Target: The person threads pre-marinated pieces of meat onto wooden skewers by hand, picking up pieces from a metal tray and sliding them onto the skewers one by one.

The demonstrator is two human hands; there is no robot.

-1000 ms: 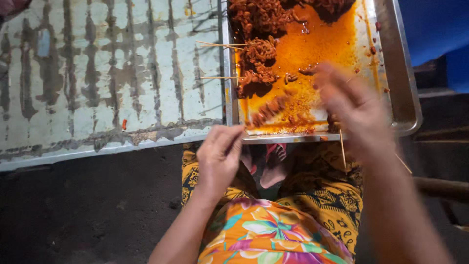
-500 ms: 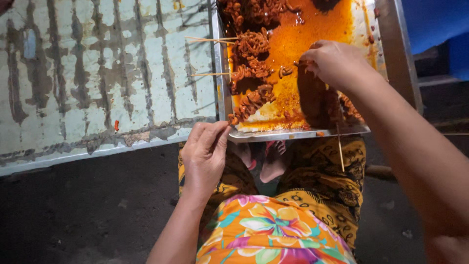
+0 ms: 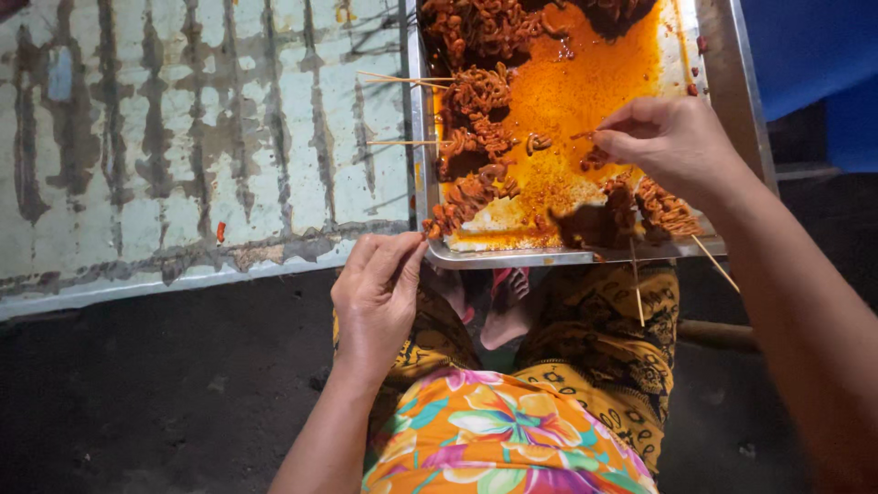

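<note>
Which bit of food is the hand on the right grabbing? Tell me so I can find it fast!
Find the big metal tray full of orange sauce. The right hand reaches over its right side, fingertips pinching a small dark reddish piece of meat. Unlike the skewered meat on the tray's left, it sits alone on the open sauce, with no stick that I can see.

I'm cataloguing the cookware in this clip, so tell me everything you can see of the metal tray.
The metal tray is a shallow rectangular pan of shiny silver metal with a raised rim. Its floor is coated in orange-red oily sauce, with a pale bare patch near the front edge. Marinated meat skewers lie in it, sticks jutting over the left rim. It overhangs the worn tabletop toward the person's lap. The left hand is at its front corner; the right hand reaches over it.
</note>
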